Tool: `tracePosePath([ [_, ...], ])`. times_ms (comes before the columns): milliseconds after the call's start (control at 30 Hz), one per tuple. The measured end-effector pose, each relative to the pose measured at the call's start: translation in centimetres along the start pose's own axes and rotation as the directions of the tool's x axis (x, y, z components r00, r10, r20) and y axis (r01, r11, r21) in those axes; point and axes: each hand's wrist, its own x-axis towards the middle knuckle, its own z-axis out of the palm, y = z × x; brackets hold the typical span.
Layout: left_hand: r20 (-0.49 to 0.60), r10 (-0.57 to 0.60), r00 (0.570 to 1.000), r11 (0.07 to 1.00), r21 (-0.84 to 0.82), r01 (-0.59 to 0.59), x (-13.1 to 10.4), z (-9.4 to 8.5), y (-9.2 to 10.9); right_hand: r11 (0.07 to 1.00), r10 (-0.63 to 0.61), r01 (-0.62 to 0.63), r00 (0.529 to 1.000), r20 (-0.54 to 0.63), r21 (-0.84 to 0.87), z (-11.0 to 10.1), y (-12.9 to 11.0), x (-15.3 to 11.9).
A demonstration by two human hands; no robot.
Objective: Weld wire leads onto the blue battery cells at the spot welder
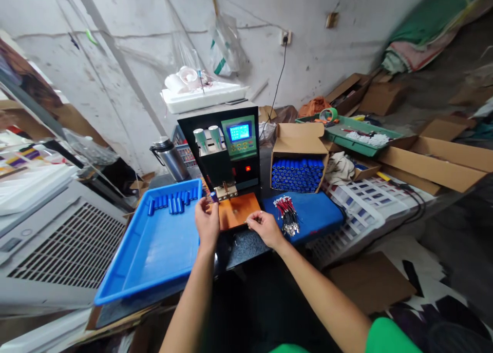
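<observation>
1. Blue cell (pixel 213 196): at the machine's (pixel 241 174) front, gripped in the left hand's (pixel 208 223) fingers.
2. Right hand (pixel 265 228), four o'clock from the cell: fingertips pinched, contents too small to tell.
3. Lit screen (pixel 240 132): one o'clock.
4. Blue tray (pixel 162 255) holding more cells (pixel 175 204): eight o'clock.

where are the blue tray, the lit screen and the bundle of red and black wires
Blue tray (pixel 169 248), head view: its bare floor.
Lit screen (pixel 240 132), head view: middle of the display.
Bundle of wires (pixel 288 216), head view: about mid-length.
</observation>
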Motion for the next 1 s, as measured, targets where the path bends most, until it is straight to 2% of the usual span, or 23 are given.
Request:
tracePosePath([
  [67, 0.037, 0.021, 0.999, 0.999, 0.043, -0.023, 1.7, 0.6, -0.2, 1.0, 0.004, -0.004, 1.0, -0.015, 0.001, -0.2, 0.0, -0.3],
  [133, 0.167, 0.034, 0.985, 0.996, 0.074, -0.047, 2.1, 1.0, -0.2, 1.0, 0.004, -0.004, 1.0, -0.026, -0.001, -0.4, -0.1, -0.5],
  [233, 0.346, 0.041, 0.937, 0.994, 0.076, -0.072, 0.7, 1.3, 0.2, 1.0, 0.0, -0.001, 0.999, -0.046, -0.013, -0.7, -0.1, -0.5],
  [333, 0.445, 0.046, 0.895, 0.999, -0.008, -0.047, -1.3, 1.4, 0.5, 1.0, -0.001, 0.001, 0.998, -0.064, -0.004, -0.8, 0.0, 0.0],
  [433, 0.456, 0.048, 0.889, 0.998, -0.048, -0.03, -2.2, 1.5, 0.6, 1.0, 0.004, -0.001, 0.996, -0.094, 0.029, -0.7, 0.1, 0.9],
  [533, 0.457, 0.041, 0.888, 0.999, -0.028, -0.032, -2.3, 1.7, 0.5, 1.0, 0.007, -0.004, 0.992, -0.126, 0.024, -0.3, -0.2, 1.9],
  [767, 0.447, -0.001, 0.895, 1.0, 0.02, -0.009, -2.3, 1.8, -0.1, 0.991, -0.081, 0.067, 0.989, -0.123, -0.114, 1.0, -1.8, 5.0],
  [1000, 0.41, 0.011, 0.912, 0.999, 0.044, -0.032, -2.5, 1.7, 0.6, 0.986, -0.042, 0.028, 0.996, -0.082, -0.162, 2.7, -0.6, 7.4],
])
